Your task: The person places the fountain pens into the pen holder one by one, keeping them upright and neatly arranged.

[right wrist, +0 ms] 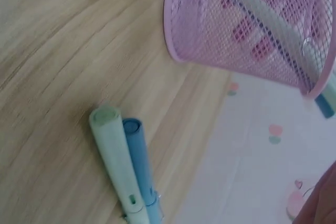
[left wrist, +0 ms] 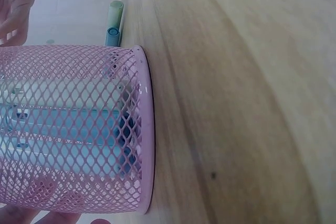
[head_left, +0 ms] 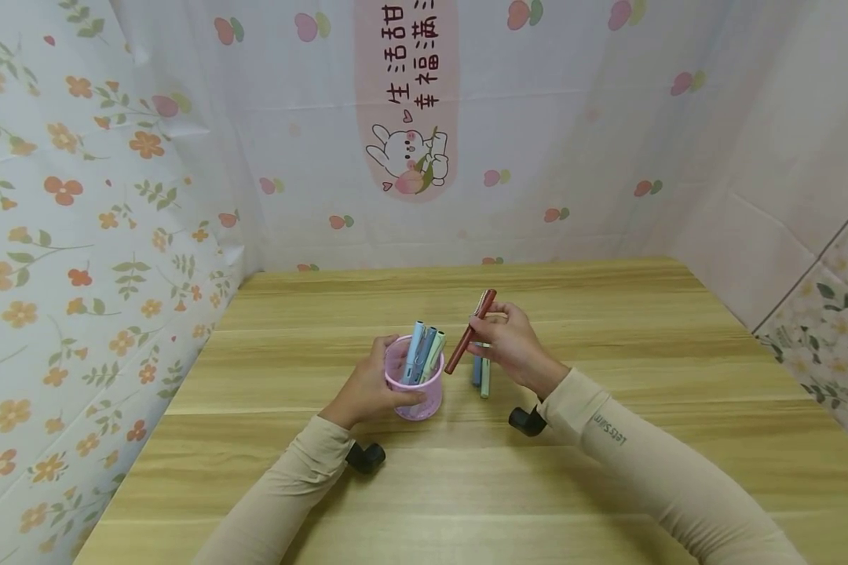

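My left hand (head_left: 369,390) grips the side of a pink mesh pen cup (head_left: 418,410) standing on the table. Inside the cup lean several pens, with a light blue pen (head_left: 413,351), a darker blue pen (head_left: 425,355) and a pale green pen (head_left: 434,357) showing. Between thumb and fingers, my right hand (head_left: 512,345) pinches a dark red pen (head_left: 470,331), tilted, just right of the cup's rim and apart from it. Below that hand, another pale green pen (right wrist: 116,158) and another blue pen (right wrist: 142,163) lie side by side on the wood.
The wooden table (head_left: 254,463) ends at a patterned cloth (head_left: 290,157) at the back, and a floral cloth (head_left: 63,235) hangs along the left. Black wrist-camera mounts (head_left: 528,421) stick out under both sleeves.
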Motion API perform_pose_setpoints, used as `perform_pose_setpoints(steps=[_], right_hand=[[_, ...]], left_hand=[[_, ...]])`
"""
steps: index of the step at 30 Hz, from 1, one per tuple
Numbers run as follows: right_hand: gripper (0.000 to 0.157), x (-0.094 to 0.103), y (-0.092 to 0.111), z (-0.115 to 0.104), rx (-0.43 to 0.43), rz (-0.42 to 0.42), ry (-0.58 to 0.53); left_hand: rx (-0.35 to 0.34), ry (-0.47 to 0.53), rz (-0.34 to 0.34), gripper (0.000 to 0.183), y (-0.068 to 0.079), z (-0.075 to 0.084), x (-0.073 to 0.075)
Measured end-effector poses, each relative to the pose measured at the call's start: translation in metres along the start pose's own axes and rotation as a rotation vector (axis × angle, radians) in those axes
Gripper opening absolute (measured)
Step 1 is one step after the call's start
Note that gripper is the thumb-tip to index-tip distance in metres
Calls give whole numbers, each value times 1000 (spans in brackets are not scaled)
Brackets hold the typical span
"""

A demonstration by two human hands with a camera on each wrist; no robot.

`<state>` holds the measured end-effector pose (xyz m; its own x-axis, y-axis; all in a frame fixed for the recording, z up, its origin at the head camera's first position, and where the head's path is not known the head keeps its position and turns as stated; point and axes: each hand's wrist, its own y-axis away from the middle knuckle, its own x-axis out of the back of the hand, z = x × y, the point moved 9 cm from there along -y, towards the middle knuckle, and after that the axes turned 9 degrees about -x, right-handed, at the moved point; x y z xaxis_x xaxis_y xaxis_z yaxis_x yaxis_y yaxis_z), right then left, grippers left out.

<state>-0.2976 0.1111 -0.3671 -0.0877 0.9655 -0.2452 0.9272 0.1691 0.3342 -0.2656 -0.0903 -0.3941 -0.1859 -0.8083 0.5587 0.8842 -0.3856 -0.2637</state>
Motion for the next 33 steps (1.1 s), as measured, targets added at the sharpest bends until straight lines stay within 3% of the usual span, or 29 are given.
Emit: perform_pose_setpoints(steps=[12,19,33], right_hand=[[46,-18,16,-14,267,45,103],[49,-29,26,-18,428,64,275],[51,-39,30,-14,542,104,435]], left_hand=[[-2,4,7,99,0,-1,0],[-2,19,4,99,0,-2,-2],[-14,19,1,97,0,-1,-1]])
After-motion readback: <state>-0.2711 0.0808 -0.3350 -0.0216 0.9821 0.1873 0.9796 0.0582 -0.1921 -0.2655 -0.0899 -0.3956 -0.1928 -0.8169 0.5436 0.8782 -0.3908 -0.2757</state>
